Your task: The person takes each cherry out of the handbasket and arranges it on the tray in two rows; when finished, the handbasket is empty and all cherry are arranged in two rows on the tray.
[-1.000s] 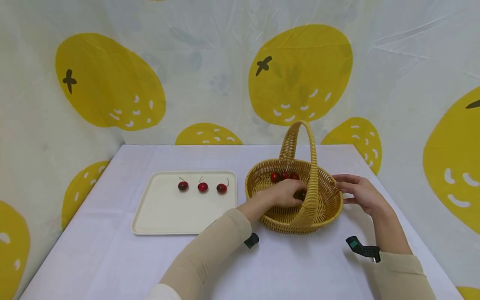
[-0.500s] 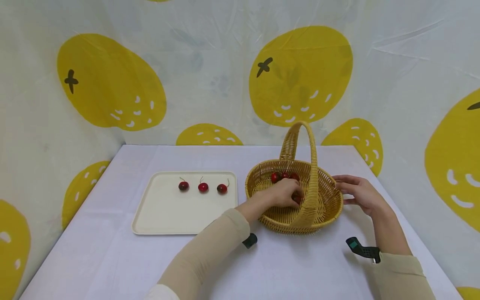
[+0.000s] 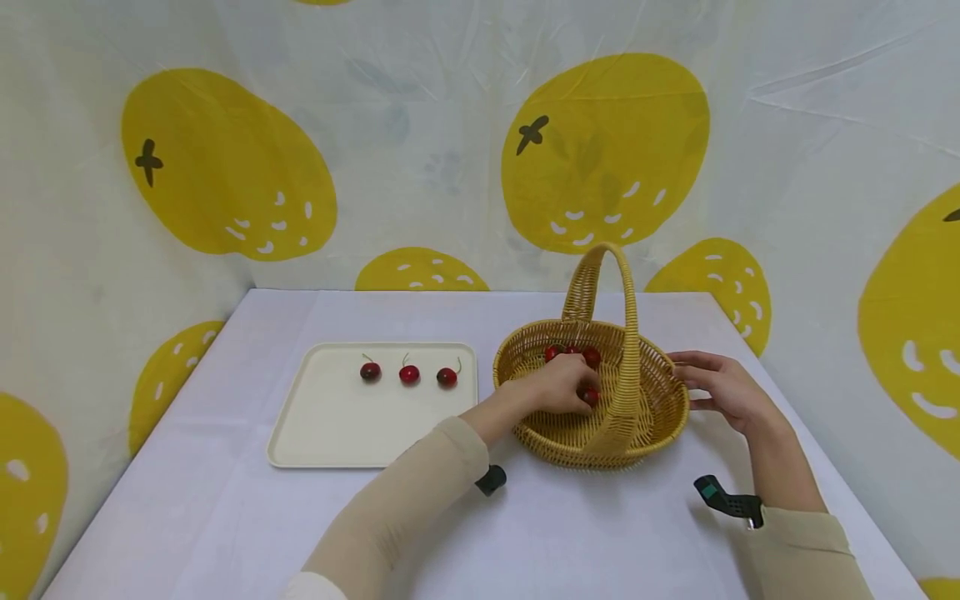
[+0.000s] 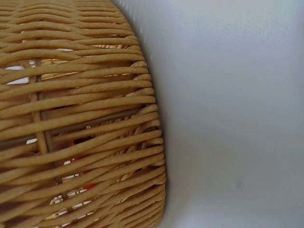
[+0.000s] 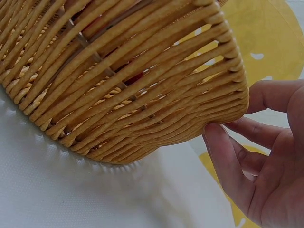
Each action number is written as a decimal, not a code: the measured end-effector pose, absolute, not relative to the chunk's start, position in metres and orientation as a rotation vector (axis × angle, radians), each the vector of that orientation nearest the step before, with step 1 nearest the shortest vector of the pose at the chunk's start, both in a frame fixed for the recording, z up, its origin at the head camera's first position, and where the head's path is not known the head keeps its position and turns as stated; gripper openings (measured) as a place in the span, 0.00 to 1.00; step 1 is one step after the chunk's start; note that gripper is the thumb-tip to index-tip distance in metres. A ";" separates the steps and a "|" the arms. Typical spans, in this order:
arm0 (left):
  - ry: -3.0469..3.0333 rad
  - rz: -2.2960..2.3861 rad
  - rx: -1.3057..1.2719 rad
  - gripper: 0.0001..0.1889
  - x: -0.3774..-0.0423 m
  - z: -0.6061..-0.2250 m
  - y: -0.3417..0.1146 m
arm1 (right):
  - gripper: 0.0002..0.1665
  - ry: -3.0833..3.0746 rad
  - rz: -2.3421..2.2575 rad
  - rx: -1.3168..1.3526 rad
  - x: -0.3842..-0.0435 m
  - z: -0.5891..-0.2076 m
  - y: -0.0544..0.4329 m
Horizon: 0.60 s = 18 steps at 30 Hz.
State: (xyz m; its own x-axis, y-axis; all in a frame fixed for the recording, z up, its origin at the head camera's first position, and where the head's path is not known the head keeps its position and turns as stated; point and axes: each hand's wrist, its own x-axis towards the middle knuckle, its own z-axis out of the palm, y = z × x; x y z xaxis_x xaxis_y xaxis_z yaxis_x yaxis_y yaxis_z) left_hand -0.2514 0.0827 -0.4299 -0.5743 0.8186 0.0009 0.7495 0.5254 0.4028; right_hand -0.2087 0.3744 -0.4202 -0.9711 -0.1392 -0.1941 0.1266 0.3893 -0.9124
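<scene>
A wicker basket [image 3: 585,454] with a tall handle stands right of centre in the head view. My left hand [image 3: 558,385] reaches inside it and pinches a dark red cherry [image 3: 591,397]. Other cherries [image 3: 592,358] lie at the basket's far side, partly hidden behind that hand. The fingertips of my right hand [image 5: 273,156] rest against the basket's right end, fingers spread and relaxed. The left wrist view shows mostly the basket's woven wall [image 4: 85,99], which hides the left hand.
To the left of the basket is a cream tray [image 3: 322,433]. Three stemmed cherries, the middle one [image 3: 409,375] included, sit in a row on it. White cloth [image 3: 585,533] covers the table, and a curtain [image 3: 450,125] with yellow fruit prints hangs behind.
The left hand has shifted a little left inside the basket, and the cherry at its fingertips has come along. The right hand has stayed at the basket's right end.
</scene>
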 end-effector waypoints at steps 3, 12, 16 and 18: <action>2.571 0.583 1.317 0.17 -0.251 -0.428 0.079 | 0.35 2.404 -1.623 -0.006 -0.209 -0.420 0.375; 2.582 0.739 1.247 0.16 -0.246 -0.422 0.068 | 0.35 2.392 -1.629 -0.008 -0.209 -0.421 0.375; 2.591 0.807 1.218 0.16 -0.245 -0.421 0.059 | 0.34 2.396 -1.622 -0.005 -0.209 -0.422 0.375; 2.597 0.851 1.197 0.15 -0.244 -0.419 0.054 | 0.34 2.400 -1.617 -0.006 -0.210 -0.422 0.375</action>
State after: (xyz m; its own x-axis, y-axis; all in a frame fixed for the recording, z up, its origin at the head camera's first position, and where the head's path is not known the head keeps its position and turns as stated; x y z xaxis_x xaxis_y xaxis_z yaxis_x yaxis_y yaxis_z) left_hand -0.2442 0.0543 -0.4195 -0.6675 0.7391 0.0906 0.6493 0.5181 0.5568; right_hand -0.2098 0.3754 -0.4221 -0.9694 -0.1404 -0.2014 0.1339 0.3849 -0.9132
